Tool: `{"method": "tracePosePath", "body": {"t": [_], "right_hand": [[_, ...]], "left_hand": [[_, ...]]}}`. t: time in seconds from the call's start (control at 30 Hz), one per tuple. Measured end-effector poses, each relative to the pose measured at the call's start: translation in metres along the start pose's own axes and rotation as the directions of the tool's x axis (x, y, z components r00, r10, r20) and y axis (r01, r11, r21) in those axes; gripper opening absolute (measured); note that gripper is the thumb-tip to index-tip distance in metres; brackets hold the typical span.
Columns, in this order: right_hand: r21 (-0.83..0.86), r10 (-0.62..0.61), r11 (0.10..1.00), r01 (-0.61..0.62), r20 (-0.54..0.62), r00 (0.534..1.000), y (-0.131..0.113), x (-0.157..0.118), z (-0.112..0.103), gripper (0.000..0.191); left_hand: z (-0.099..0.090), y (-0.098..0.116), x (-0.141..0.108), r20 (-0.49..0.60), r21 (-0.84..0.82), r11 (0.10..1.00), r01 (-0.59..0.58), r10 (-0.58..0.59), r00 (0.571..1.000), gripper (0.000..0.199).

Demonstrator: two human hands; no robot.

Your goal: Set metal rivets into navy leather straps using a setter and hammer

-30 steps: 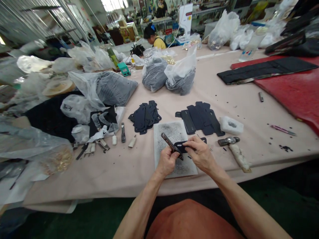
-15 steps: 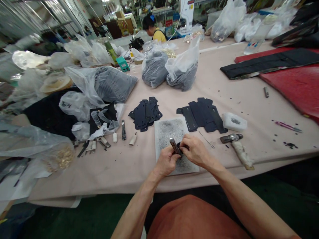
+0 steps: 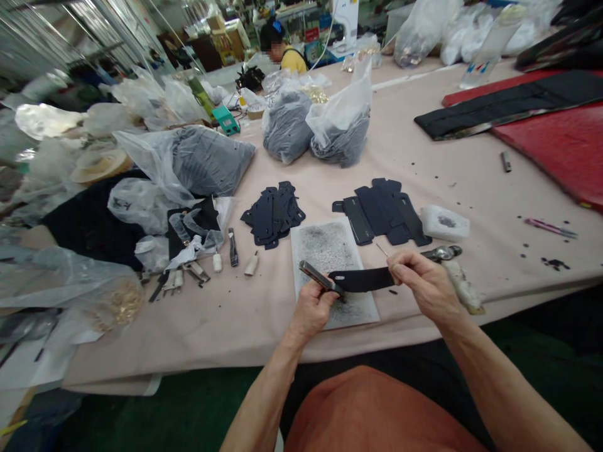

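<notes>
A dark strip [image 3: 360, 280] is held taut above a speckled slab [image 3: 325, 248].
The left hand [image 3: 311, 307] has its fingers closed around a small metal tool [image 3: 316, 276] at the strip's narrow end; the right hand [image 3: 421, 282] pinches the other end between narrowly closed fingers. Matching dark pieces [image 3: 381, 213] lie beyond, beside a hammer [image 3: 443, 253].
</notes>
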State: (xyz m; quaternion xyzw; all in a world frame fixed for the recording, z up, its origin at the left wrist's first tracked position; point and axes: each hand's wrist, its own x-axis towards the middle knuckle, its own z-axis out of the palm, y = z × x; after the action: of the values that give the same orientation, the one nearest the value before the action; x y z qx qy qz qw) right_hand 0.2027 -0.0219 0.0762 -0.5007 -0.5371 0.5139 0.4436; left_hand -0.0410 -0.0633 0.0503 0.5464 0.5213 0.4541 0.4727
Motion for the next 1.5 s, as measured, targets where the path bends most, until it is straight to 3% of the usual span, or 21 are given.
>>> {"method": "tracePosePath", "body": {"t": [0.07, 0.17, 0.33, 0.43, 0.53, 0.63, 0.7, 0.77, 0.87, 1.0, 1.23, 1.5], "right_hand": [[-0.06, 0.008, 0.998, -0.007, 0.014, 1.0, 0.002, -0.017, -0.02, 0.024], [-0.231, 0.137, 0.965, -0.121, 0.051, 0.989, 0.019, -0.044, -0.048, 0.029], [-0.468, 0.418, 0.81, -0.354, 0.037, 0.908, 0.068, -0.093, -0.086, 0.036], [-0.499, 0.451, 0.767, -0.404, -0.03, 0.892, 0.088, -0.115, -0.107, 0.029], [-0.487, 0.451, 0.758, -0.434, -0.088, 0.888, 0.092, -0.124, -0.118, 0.023], [-0.399, 0.478, 0.776, -0.489, -0.134, 0.868, 0.082, -0.116, -0.104, 0.031], [-0.188, 0.51, 0.829, -0.526, -0.129, 0.85, 0.069, -0.102, -0.079, 0.032], [0.112, 0.527, 0.849, -0.517, -0.098, 0.844, 0.055, -0.082, -0.046, 0.045], [0.436, 0.508, 0.773, -0.462, 0.013, 0.862, 0.038, -0.05, 0.004, 0.048], [0.612, 0.471, 0.695, -0.377, 0.009, 0.882, 0.029, -0.018, 0.048, 0.04], [0.533, 0.401, 0.798, -0.281, -0.122, 0.908, 0.026, 0.002, 0.064, 0.04], [0.579, 0.461, 0.762, -0.29, -0.171, 0.871, 0.031, 0.019, 0.059, 0.045]], "left_hand": [[-0.001, -0.006, 0.0, -0.035, -0.032, 0.999, 0.043, -0.044, 0.998, 0.004], [-0.002, -0.018, 0.001, -0.064, -0.093, 0.992, 0.08, -0.086, 0.994, 0.011], [-0.005, -0.028, 0.004, -0.079, -0.201, 0.973, 0.113, -0.131, 0.988, 0.021], [-0.006, -0.029, 0.006, -0.104, -0.248, 0.961, 0.122, -0.152, 0.983, 0.024], [-0.007, -0.028, 0.006, -0.109, -0.282, 0.95, 0.133, -0.169, 0.979, 0.025], [-0.006, -0.027, 0.006, -0.117, -0.306, 0.944, 0.123, -0.166, 0.979, 0.023], [-0.004, -0.028, 0.006, -0.125, -0.34, 0.934, 0.112, -0.163, 0.979, 0.023], [-0.001, -0.028, 0.005, -0.127, -0.372, 0.922, 0.107, -0.164, 0.978, 0.023], [0.003, -0.027, 0.002, -0.105, -0.383, 0.917, 0.111, -0.163, 0.981, 0.023], [0.004, -0.021, -0.002, -0.045, -0.355, 0.928, 0.114, -0.139, 0.989, 0.023], [-0.014, -0.025, -0.002, -0.108, -0.181, 0.979, 0.098, -0.119, 0.987, 0.023], [-0.022, -0.031, 0.003, -0.121, -0.021, 0.994, 0.112, -0.113, 0.986, 0.022]]}}
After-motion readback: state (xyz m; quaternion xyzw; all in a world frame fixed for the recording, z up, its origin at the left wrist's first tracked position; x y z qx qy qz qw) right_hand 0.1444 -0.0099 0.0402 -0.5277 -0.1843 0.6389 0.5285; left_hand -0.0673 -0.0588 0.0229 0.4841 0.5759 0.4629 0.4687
